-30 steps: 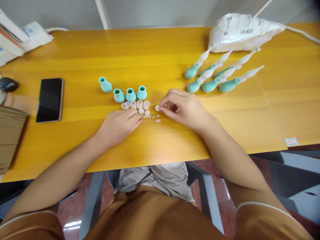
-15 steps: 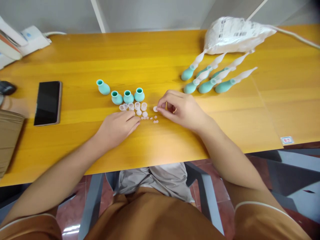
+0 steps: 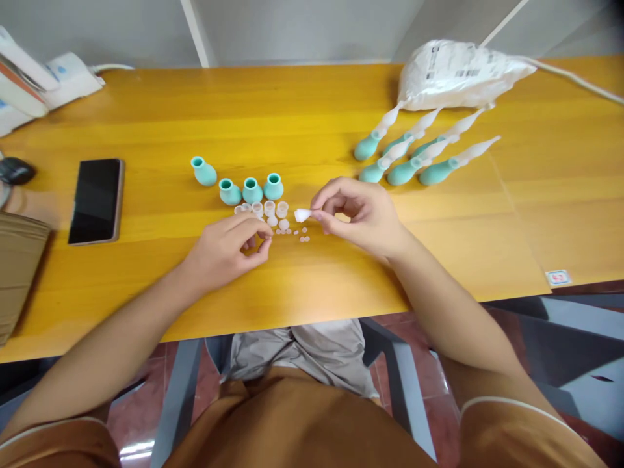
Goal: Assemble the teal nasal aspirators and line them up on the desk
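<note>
Between the thumb and forefinger of my right hand (image 3: 358, 211) is a small white tapered nozzle piece (image 3: 302, 215), its wide end pointing left. My left hand (image 3: 229, 250) has thumb and fingertips brought together beside several tiny translucent discs (image 3: 288, 231); whatever it pinches is too small to make out. Just beyond the left fingers stand clear plastic cups (image 3: 270, 208), with round white caps (image 3: 283, 224) in front of them. Behind these, several teal rubber bulbs (image 3: 252, 191) show their open mouths, one (image 3: 203, 171) set apart to the left.
Several teal bulbs with white pointed nozzles (image 3: 436, 171) lie at the right, before a white plastic bag (image 3: 463, 75). A phone (image 3: 96, 201), a cardboard box (image 3: 22, 273) and a black mouse (image 3: 17, 170) are on the left of the wooden table (image 3: 312, 286).
The white piece in my right hand has turned and now shows its tapered side. My left hand's thumb and fingertips have come up off the tabletop into a pinch.
</note>
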A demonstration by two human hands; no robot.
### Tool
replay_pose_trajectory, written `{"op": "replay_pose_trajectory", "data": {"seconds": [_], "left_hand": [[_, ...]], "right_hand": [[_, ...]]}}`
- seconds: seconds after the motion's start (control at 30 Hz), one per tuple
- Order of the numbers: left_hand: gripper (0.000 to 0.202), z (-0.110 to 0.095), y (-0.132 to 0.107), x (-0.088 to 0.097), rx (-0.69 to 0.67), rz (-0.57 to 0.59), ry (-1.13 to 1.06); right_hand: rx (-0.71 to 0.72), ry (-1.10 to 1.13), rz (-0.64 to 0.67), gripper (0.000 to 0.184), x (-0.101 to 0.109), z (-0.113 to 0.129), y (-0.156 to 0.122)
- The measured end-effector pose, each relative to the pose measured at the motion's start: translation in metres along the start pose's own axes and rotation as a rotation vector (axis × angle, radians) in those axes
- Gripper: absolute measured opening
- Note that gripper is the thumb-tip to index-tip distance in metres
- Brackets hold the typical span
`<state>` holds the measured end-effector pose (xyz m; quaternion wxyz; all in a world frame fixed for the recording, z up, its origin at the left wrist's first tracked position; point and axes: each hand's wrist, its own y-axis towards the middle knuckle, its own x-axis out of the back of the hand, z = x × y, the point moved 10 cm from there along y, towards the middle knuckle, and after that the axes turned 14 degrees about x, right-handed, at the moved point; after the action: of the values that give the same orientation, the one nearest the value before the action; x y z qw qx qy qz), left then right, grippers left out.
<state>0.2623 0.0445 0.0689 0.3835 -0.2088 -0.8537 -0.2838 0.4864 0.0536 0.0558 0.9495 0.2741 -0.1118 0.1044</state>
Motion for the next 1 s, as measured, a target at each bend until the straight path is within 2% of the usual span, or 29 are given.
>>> {"op": "replay_pose_trajectory", "data": {"seconds": [0.1, 0.2, 0.43, 0.57, 0.73, 1.0], "left_hand": [[0.011, 0.005, 0.002, 0.006, 0.092, -0.017, -0.194], [0.012, 0.008, 0.003, 0.009, 0.148, -0.041, -0.377], [0.012, 0.013, 0.006, 0.008, 0.206, -0.042, -0.631], [0.009, 0.015, 0.006, 0.005, 0.25, -0.008, -0.661], [0.009, 0.016, 0.006, 0.005, 0.252, -0.012, -0.672], [0.004, 0.011, 0.0, 0.011, 0.205, -0.061, -0.443]], "right_hand": [[-0.096, 0.205, -0.01, 0.043, -0.012, -0.006, -0.003], [-0.13, 0.326, -0.002, 0.044, -0.023, -0.01, -0.004], [-0.126, 0.412, 0.025, 0.042, -0.041, -0.011, -0.006], [-0.129, 0.418, 0.036, 0.04, -0.048, -0.009, -0.007], [-0.105, 0.408, 0.008, 0.035, -0.046, -0.005, -0.007], [-0.124, 0.323, 0.007, 0.039, -0.044, -0.007, -0.01]]}}
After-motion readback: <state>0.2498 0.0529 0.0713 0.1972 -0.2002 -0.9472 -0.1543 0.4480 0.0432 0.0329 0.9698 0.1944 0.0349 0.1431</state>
